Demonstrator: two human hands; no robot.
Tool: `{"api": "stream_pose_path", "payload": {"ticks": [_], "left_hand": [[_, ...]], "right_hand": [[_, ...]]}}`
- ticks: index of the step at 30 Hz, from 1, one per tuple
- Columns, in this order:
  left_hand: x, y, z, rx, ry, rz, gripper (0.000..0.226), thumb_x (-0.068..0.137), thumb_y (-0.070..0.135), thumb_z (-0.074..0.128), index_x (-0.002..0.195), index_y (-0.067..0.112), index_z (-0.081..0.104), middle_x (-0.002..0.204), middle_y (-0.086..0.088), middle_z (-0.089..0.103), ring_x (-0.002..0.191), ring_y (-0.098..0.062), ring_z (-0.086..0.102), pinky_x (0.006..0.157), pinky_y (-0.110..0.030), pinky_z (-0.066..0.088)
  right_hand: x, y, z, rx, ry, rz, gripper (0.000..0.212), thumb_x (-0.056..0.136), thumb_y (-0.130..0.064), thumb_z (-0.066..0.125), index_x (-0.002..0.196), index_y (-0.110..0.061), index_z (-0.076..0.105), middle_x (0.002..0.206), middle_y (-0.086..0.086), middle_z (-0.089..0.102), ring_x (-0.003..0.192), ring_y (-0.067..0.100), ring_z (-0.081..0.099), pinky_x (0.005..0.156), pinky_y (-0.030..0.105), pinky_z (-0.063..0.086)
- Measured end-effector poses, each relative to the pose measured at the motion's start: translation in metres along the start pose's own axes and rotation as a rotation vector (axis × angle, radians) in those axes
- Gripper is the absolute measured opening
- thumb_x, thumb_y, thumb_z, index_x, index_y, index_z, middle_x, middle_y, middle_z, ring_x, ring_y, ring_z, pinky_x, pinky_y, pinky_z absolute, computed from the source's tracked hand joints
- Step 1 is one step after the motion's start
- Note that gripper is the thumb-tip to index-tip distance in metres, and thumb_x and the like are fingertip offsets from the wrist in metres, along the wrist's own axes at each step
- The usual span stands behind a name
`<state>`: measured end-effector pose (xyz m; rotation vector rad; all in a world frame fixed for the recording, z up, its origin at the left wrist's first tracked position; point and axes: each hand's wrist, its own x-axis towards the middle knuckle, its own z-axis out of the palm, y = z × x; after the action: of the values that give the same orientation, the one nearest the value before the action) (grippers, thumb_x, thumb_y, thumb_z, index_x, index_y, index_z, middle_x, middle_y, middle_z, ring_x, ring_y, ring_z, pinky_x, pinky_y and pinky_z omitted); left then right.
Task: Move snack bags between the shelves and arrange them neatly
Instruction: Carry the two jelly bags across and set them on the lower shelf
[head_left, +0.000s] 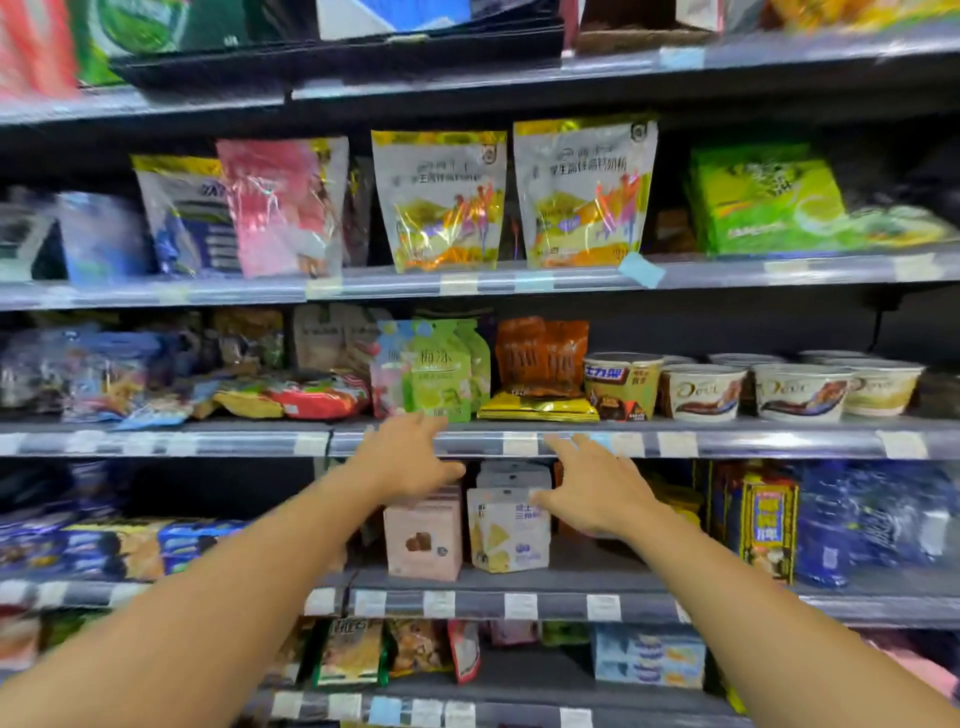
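Observation:
Both my arms reach toward the store shelves. My left hand (408, 457) hovers open at the rail of the middle shelf (727, 441), just below a green pouch (441, 379). My right hand (592, 486) is open too, fingers spread, in front of the shelf below, beside a white snack bag (506, 535) and a pink bag (423, 540). Neither hand holds anything. Two gold-topped white bags (439, 200) (584, 189) stand upright on the shelf above.
Orange packets (540, 353) and flat yellow packs (537, 408) sit right of the green pouch, then several chocolate tubs (704, 389). A green box (763, 200) lies upper right. Blue bags (872, 514) and a yellow-blue box (769, 519) fill the lower right.

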<state>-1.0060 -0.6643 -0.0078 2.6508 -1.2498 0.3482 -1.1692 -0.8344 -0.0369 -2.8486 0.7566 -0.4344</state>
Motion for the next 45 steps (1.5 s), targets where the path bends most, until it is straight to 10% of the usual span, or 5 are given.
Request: {"api": "stream_pose_path", "payload": {"ticks": [11, 31, 45], "left_hand": [[-0.006, -0.024, -0.065, 0.000, 0.007, 0.006, 0.100, 0.065, 0.078, 0.042, 0.152, 0.032, 0.025, 0.153, -0.005, 0.037, 0.141, -0.031, 0.031, 0.111, -0.054, 0.030], [0.152, -0.172, -0.012, -0.114, -0.089, 0.009, 0.079, 0.087, 0.051, 0.060, 0.152, 0.020, 0.026, 0.159, -0.010, 0.025, 0.147, -0.028, 0.018, 0.117, -0.040, 0.022], [0.248, -0.210, 0.028, -0.386, 0.037, -0.066, 0.059, 0.085, 0.032, 0.066, 0.132, 0.003, 0.044, 0.113, -0.019, 0.064, 0.102, -0.033, 0.061, 0.075, -0.033, 0.046]], "right_hand": [[-0.008, -0.025, -0.057, -0.058, 0.081, -0.016, 0.086, 0.084, -0.064, 0.051, 0.153, -0.032, 0.013, 0.162, 0.005, 0.015, 0.146, 0.030, 0.021, 0.116, 0.053, 0.017], [0.185, -0.111, 0.008, -0.023, 0.035, 0.106, 0.090, 0.079, -0.062, 0.061, 0.151, -0.027, 0.020, 0.152, 0.007, 0.032, 0.133, 0.033, 0.041, 0.108, 0.049, 0.034], [0.279, -0.122, 0.057, 0.287, 0.153, 0.337, 0.086, 0.075, -0.051, 0.072, 0.139, -0.008, 0.034, 0.140, 0.011, 0.046, 0.122, 0.029, 0.051, 0.097, 0.042, 0.047]]}}
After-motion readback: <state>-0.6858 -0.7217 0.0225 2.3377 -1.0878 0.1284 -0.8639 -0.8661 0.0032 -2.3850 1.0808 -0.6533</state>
